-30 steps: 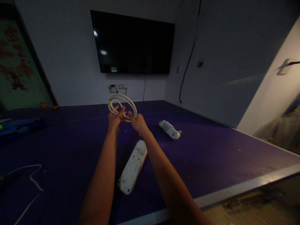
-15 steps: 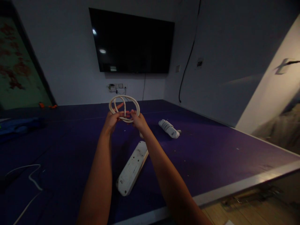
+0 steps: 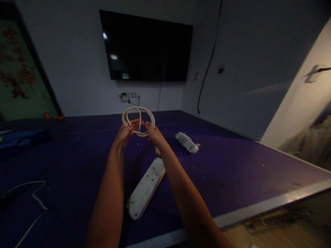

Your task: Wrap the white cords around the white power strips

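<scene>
Both hands hold up a coiled white power cord (image 3: 153, 117) above the purple surface. My left hand (image 3: 126, 132) grips the loops at their lower left, thumb on the cord. At the lower right, my right hand (image 3: 153, 133) pinches the same coil. A strand crosses the middle of the loops between the hands. Below the hands lies a white power strip (image 3: 146, 188), underside up, its far end partly behind my right forearm. To the right rests a second white power strip (image 3: 186, 142) with its cord wound around it.
A thin white cable (image 3: 38, 196) trails across the purple surface (image 3: 232, 172) at left. Dark blue cloth (image 3: 23, 139) lies at the far left. Beyond the surface, a television (image 3: 147, 48) hangs over wall sockets (image 3: 133, 95). A black cable (image 3: 207, 74) hangs down the right wall.
The coil and both hands have shifted slightly down and right in view. My left fingers, more spread before, have drawn in closer to the cord. Both power strips stay put on the surface.
</scene>
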A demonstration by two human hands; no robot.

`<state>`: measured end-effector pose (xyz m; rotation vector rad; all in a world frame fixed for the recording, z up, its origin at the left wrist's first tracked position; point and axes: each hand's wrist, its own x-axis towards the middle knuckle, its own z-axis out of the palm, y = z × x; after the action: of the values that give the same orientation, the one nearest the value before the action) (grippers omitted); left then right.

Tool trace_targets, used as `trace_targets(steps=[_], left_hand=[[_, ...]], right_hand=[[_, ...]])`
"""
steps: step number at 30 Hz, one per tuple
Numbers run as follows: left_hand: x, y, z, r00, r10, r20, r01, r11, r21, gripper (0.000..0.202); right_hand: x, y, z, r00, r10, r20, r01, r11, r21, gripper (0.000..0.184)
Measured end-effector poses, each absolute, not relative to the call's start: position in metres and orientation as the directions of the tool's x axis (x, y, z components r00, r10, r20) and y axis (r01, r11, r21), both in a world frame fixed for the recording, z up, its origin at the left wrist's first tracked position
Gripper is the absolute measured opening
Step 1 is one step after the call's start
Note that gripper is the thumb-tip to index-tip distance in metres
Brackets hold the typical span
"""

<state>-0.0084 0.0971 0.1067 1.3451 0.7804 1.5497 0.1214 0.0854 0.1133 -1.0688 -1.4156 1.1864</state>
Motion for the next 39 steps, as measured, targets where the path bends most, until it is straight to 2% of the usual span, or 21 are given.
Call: trace_targets(steps=[6,10,20,25,29,35,39], left_hand=[[-0.008,0.095,0.105,0.069,0.911,0.408,-0.253,-0.379,0.89,0.033],[-0.009,0.094,0.104,0.116,0.908,0.403,-0.293,-0.357,0.887,0.022],[-0.005,0.094,0.105,0.117,0.878,0.464,-0.363,-0.397,0.843,0.012],[-0.008,0.093,0.106,0.132,0.87,0.475,-0.393,-0.394,0.831,0.009],[-0.005,0.092,0.11,0.07,0.891,0.448,-0.386,-0.39,0.836,0.017],[-0.004,0.086,0.119,-0.029,0.9,0.436,-0.228,-0.43,0.873,0.024],[-0.011,0.082,0.128,-0.161,0.849,0.503,-0.2,-0.527,0.826,0.047]], right_hand=[[0.12,0.081,0.114,-0.16,0.986,0.048,0.062,0.059,-0.996,0.058],[0.12,0.081,0.114,-0.156,0.988,0.008,0.047,0.016,-0.999,0.062],[0.123,0.084,0.112,-0.25,0.968,-0.023,-0.011,-0.026,-1.0,0.058],[0.116,0.085,0.112,-0.179,0.983,0.044,0.017,0.048,-0.999,0.05],[0.116,0.088,0.11,-0.142,0.982,0.128,0.018,0.132,-0.991,0.047],[0.121,0.091,0.108,-0.086,0.983,0.16,0.016,0.162,-0.987,0.051],[0.124,0.093,0.107,-0.038,0.974,0.225,0.031,0.226,-0.974,0.051]])
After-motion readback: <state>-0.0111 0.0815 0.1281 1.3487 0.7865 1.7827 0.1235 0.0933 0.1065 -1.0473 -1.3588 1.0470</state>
